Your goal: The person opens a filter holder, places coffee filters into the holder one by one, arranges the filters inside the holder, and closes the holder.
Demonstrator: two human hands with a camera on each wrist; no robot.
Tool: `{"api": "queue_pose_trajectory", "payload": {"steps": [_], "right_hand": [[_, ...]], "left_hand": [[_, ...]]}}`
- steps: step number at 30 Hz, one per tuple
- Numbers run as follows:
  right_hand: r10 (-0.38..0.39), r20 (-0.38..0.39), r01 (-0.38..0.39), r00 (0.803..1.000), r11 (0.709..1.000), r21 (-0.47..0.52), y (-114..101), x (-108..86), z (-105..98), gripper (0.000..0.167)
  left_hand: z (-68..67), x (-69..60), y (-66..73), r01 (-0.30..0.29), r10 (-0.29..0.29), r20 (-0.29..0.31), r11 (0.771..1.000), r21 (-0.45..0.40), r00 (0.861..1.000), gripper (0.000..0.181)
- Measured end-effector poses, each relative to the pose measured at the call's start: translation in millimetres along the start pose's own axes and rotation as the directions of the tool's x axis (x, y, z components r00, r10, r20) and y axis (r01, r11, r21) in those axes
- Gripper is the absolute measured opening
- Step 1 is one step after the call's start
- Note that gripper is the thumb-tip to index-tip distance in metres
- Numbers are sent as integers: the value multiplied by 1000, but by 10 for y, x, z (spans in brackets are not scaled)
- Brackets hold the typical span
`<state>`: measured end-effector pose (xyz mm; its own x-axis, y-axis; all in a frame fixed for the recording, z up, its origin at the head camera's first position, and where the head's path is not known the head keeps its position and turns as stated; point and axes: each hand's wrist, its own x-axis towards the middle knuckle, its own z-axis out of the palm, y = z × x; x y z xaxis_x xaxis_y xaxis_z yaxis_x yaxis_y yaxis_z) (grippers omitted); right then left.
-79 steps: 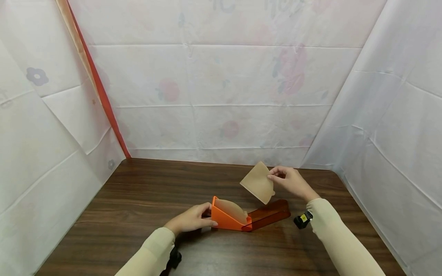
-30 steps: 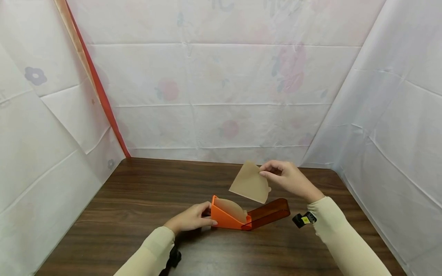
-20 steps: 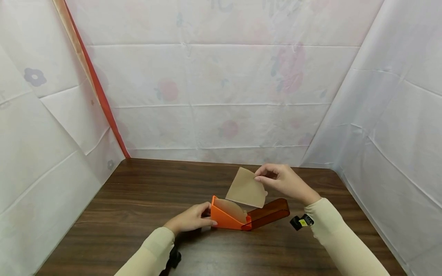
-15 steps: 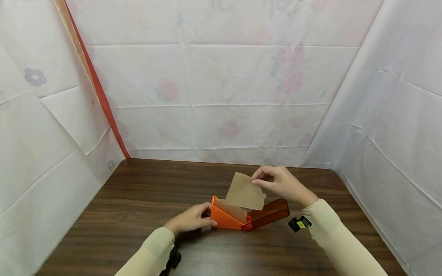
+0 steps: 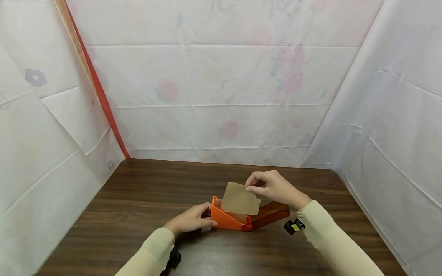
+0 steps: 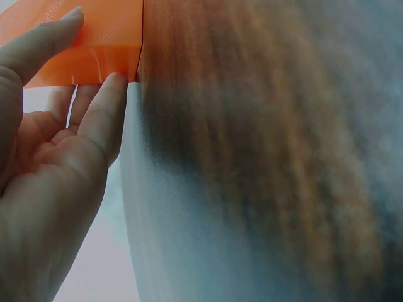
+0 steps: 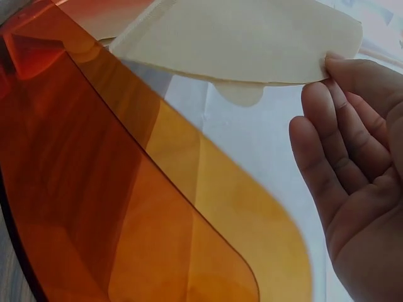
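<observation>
An orange coffee filter holder [image 5: 226, 219] stands on the table, its see-through amber lid [image 5: 271, 215] swung out to the right. My left hand [image 5: 190, 219] grips the holder's left end, thumb on the near side and fingers behind; the left wrist view shows thumb and fingertips on the orange wall [image 6: 107, 53]. Between thumb and fingers, my right hand [image 5: 276, 187] pinches a tan paper coffee filter [image 5: 239, 199] by its upper right corner. This filter hangs tilted over the holder's opening, its lower edge overlapping the rim from my view. Other filter paper [image 5: 240, 217] shows inside the holder.
Dark wood-grain table [image 5: 155, 188] surrounds the holder. White printed sheets [image 5: 214, 96] hang behind and on both sides, with a red strip [image 5: 100, 88] at the left corner. A small black camera [image 5: 294, 227] sits at the right wrist.
My right hand has brought the paper filter left and down, from behind the lid to over the holder. The left hand and the holder have stayed in place.
</observation>
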<state>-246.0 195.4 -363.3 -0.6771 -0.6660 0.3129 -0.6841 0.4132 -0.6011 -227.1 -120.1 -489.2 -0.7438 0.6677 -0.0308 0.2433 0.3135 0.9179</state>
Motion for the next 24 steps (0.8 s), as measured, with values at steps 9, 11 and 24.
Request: {"api": "queue_pose_trajectory", "payload": {"steps": [9,11,24], "right_hand": [[1,11,-1,1000,1000,15,-6,9,101,4],[3,16,-3,1000,1000,15,-4,10,122,5],[-10,75,12,997,999,-30,-11,55,244,7]], "left_hand": [[5,2,-21,1,-1,-5,1000,-5,1000,27],[4,1,-23,4,-4,-5,1000,-3,1000,27],[-11,9,-18,-18,18,-4,1000,21,1000,27]]}}
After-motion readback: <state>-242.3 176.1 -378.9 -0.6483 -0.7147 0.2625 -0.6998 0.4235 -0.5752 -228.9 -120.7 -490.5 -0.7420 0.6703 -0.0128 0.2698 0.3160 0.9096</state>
